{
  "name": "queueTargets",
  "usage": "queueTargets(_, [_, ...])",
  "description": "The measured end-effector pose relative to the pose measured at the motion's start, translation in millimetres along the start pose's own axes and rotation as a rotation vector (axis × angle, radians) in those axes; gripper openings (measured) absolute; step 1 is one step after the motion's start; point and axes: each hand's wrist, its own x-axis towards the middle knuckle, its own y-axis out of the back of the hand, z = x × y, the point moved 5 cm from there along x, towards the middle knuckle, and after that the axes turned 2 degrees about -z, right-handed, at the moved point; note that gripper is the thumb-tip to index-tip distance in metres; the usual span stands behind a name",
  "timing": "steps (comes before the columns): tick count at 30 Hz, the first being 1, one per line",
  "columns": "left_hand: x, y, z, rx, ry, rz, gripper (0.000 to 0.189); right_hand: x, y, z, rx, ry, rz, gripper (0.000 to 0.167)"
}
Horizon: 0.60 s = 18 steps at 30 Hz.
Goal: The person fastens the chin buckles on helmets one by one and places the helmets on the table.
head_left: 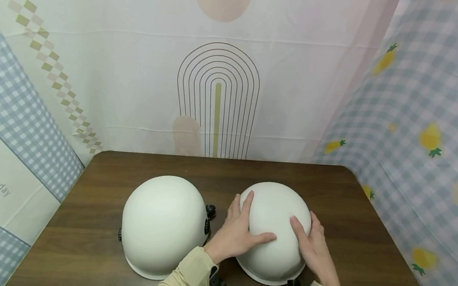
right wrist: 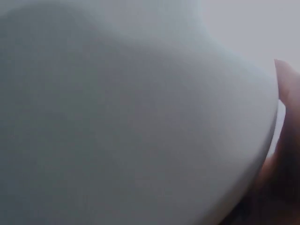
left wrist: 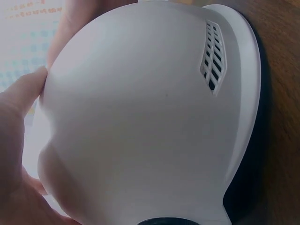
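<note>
A white, dome-shaped helmet [head_left: 270, 211] rests crown up on the table's right half, its rim low at the near side. My left hand [head_left: 236, 236] lies along its left side, fingers spread and thumb stretched across the crown. On the opposite side, my right hand [head_left: 318, 253] presses the shell, thumb on top and fingers partly hidden behind the curve. The left wrist view shows the helmet's slotted vent [left wrist: 214, 58] near the rim, with my left thumb [left wrist: 28, 89] against the shell. Its smooth shell [right wrist: 140, 117] fills most of the right wrist view.
A second white helmet [head_left: 165, 224] stands close on the left, with black fittings [head_left: 210, 212] at its side. Both are on a dark brown wooden table [head_left: 94, 203] with rounded far corners. Printed cloths [head_left: 143, 84] hang behind and at both sides.
</note>
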Motion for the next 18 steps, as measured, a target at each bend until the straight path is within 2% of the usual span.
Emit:
queueTargets(6, [-1.7,2.7,-1.2,-0.013,0.020,-0.003,0.113,-2.7,4,-5,0.003,0.023,0.030,0.093])
queueTargets(12, [-1.9,5.3,-2.1,-0.019,0.009,0.006,0.105,-3.8,12,-8,0.014,0.119,0.032,0.082])
queueTargets(18, [-2.7,8.2,-6.0,-0.100,0.032,-0.007,0.100,-4.7,20,-6,0.023,0.229,0.093,0.068])
